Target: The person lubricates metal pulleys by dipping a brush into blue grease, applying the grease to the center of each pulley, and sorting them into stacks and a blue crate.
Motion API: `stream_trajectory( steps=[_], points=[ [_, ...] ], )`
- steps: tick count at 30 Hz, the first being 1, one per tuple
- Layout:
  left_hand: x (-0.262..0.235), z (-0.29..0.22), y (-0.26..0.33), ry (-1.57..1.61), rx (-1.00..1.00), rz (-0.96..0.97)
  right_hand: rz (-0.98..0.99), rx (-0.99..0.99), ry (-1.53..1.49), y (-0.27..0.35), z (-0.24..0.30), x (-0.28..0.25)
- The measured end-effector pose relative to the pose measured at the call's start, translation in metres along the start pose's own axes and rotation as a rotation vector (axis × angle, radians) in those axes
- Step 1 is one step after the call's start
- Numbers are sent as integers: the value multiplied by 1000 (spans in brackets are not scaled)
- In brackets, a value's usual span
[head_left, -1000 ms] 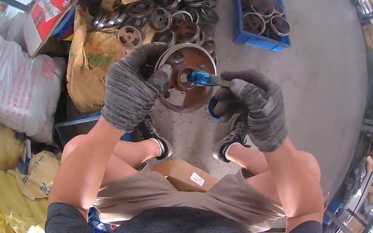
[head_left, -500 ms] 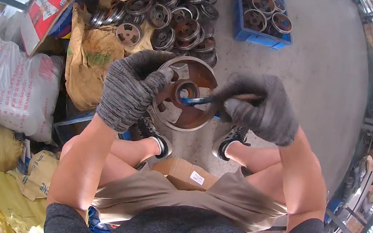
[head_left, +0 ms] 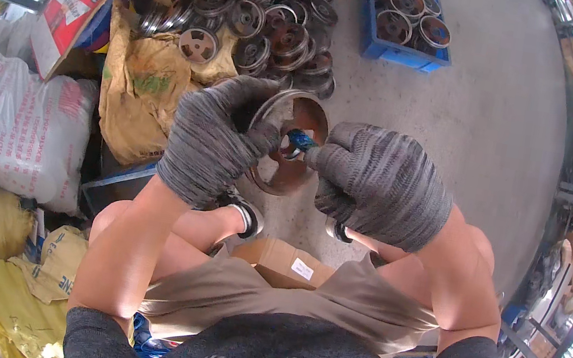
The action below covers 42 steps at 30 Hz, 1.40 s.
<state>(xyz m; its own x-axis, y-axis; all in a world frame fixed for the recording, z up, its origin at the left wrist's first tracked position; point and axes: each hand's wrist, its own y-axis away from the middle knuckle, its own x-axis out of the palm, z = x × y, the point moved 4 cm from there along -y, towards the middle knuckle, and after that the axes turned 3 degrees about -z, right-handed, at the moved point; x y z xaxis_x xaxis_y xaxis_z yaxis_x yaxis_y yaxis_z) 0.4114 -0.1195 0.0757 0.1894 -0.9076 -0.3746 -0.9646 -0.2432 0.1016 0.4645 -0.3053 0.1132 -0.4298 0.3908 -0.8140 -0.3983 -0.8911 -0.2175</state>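
A rusty spoked metal wheel (head_left: 307, 113), like a pulley, is held up in front of me, its face tilted to the right. My left hand (head_left: 214, 139), in a grey knitted glove, grips its left rim, thumb on the face. My right hand (head_left: 386, 186), gloved alike, is closed on a slim tool with a blue brush-like tip (head_left: 300, 139). That tip is at the hub's central hole. My fingers hide the handle, and how far the tip goes in I cannot tell.
Similar wheels (head_left: 289, 44) lie heaped ahead, beside brown paper sacking (head_left: 140, 107). A blue crate (head_left: 403, 56) of wheels stands far right of the heap. Left are a stuffed white sack (head_left: 17, 129) and a red box (head_left: 74, 7); a cardboard box (head_left: 280, 264) sits between my legs. Shelving lines the right.
My right hand has moved closer to the wheel and turned, bringing the blue tip to the hub more steeply. The wheel has tilted more edge-on in my left hand.
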Motion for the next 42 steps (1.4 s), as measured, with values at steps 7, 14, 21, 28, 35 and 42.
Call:
stream_trajectory(
  steps=[7, 14, 21, 28, 35, 42],
  points=[
    [-3, -9, 7, -324, 400, -80, -6, 445, -588, 10, -28, 10],
    [-20, 13, -1, 125, 166, -159, -305, 698, -1060, 38, -50, -29],
    [6, 52, -19, 98, -117, -73, -168, 648, -553, 60, -79, -69],
    [61, 150, -29, -10, -686, 83, 641, 636, -26, 40, -53, -52],
    [209, 113, -159, 537, -447, 16, 619, 466, -166, 78, -70, -32],
    [251, 51, -283, 478, -417, -29, 608, 389, -215, 86, -80, -17]
  ],
)
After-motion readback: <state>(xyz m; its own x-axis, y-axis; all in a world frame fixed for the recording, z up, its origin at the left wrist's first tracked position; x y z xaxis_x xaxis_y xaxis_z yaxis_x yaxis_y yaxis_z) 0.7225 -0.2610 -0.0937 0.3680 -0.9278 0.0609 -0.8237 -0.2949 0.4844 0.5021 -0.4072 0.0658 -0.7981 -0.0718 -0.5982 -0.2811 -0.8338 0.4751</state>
